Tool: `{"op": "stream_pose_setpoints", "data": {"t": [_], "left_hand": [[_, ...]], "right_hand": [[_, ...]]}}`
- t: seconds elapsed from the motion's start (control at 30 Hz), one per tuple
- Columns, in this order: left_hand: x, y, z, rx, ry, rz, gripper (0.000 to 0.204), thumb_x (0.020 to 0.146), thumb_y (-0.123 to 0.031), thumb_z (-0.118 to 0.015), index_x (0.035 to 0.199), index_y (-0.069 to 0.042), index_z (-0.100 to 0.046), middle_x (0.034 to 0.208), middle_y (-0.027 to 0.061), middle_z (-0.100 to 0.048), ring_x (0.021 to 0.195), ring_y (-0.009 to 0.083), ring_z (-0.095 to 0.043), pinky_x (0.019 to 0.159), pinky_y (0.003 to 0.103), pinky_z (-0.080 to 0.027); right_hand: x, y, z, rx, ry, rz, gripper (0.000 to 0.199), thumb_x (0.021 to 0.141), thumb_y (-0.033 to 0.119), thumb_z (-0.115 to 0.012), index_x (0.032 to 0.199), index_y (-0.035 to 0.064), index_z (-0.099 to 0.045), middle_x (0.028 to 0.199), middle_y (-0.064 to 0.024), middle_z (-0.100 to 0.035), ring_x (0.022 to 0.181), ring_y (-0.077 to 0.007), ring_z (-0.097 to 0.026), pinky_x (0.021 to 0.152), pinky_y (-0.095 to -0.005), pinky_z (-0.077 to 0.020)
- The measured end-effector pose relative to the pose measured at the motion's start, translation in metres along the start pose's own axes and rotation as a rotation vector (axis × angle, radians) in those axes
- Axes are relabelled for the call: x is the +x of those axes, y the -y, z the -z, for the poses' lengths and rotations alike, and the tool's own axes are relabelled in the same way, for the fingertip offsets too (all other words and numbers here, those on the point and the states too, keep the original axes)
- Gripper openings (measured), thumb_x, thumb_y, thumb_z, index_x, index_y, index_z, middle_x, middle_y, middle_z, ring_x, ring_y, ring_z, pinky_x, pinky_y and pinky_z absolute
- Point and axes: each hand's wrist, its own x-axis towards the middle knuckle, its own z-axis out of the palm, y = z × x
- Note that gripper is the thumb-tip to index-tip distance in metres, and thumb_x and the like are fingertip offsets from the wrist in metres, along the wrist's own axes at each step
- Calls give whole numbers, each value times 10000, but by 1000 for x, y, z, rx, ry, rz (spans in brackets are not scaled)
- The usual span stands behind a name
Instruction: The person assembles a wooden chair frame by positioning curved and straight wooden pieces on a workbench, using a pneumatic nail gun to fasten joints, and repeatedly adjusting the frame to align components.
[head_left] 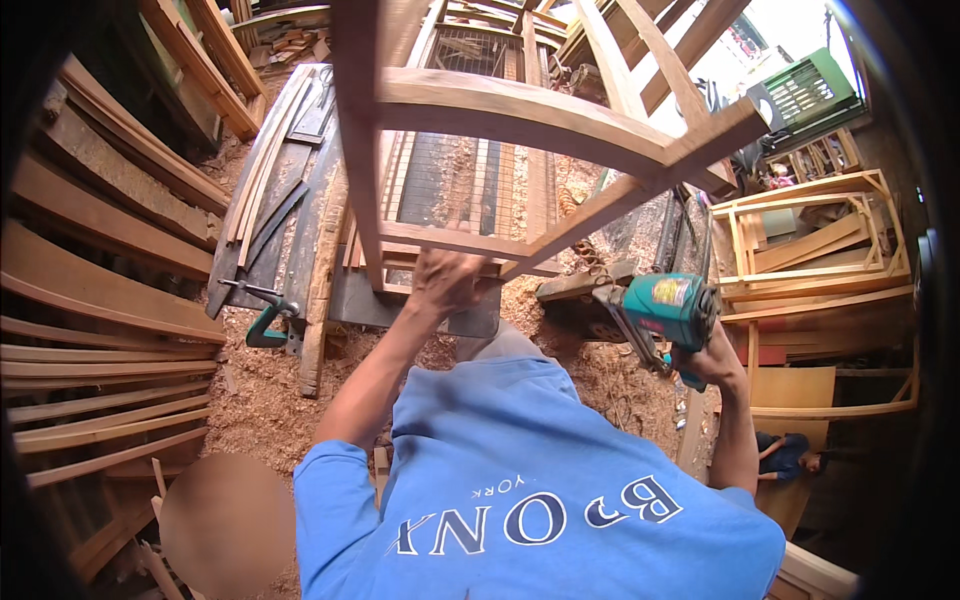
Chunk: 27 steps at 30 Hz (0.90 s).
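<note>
A large wooden frame [520,112], made of curved rails and straight posts, stands tilted in front of me. My left hand [450,283] is closed around its lower rail near the bench's front edge. In my right hand [712,358] is a teal nail gun [670,310], gripped by its handle and held to the right of the frame. Its nose points toward the bench side, apart from the frame. The fingertips of my left hand are partly hidden by the rail.
A workbench plank [328,265] carries thin strips and a dark green clamp [268,318]. Curved boards [110,290] are stacked at the left. Light wooden frames [800,290] and a green crate [812,88] stand right. Shavings [260,385] cover the floor. Another person [785,455] is lower right.
</note>
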Motion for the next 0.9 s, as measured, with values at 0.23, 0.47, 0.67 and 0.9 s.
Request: {"op": "stream_pose_setpoints", "data": {"t": [0.23, 0.47, 0.67, 0.9], "left_hand": [[12, -13, 16, 93, -36, -89, 528, 627, -471, -884, 1053, -194, -738, 1007, 111, -612, 970, 301, -611, 813, 452, -438], [7, -21, 15, 20, 42, 53, 435, 623, -375, -892, 992, -211, -729, 1106, 77, -597, 1033, 292, -599, 899, 459, -421], [-6, -9, -2, 55, 45, 103, 468, 637, -402, -889, 1025, -209, -712, 1102, 82, -599, 1050, 301, -611, 875, 458, -454], [-12, -5, -12, 72, 108, 154, 492, 613, -395, -893, 1040, -224, -715, 1109, 72, -592, 1060, 290, -609, 873, 442, -461]], "right_hand": [[93, 4, 53, -132, 322, 288, 317, 815, 139, -646, 1091, -18, -645, 766, -98, -641, 711, -164, -615, 703, -358, -516], [140, 40, 46, -327, 517, 380, 284, 787, 148, -640, 1014, -21, -618, 694, -75, -579, 670, -164, -604, 672, -368, -508], [157, 54, 37, -393, 590, 430, 276, 776, 152, -639, 996, -17, -637, 718, -107, -640, 675, -185, -640, 690, -381, -529], [157, 64, 34, -481, 566, 451, 270, 771, 158, -644, 966, -30, -636, 735, -137, -667, 690, -217, -663, 711, -396, -537]]}}
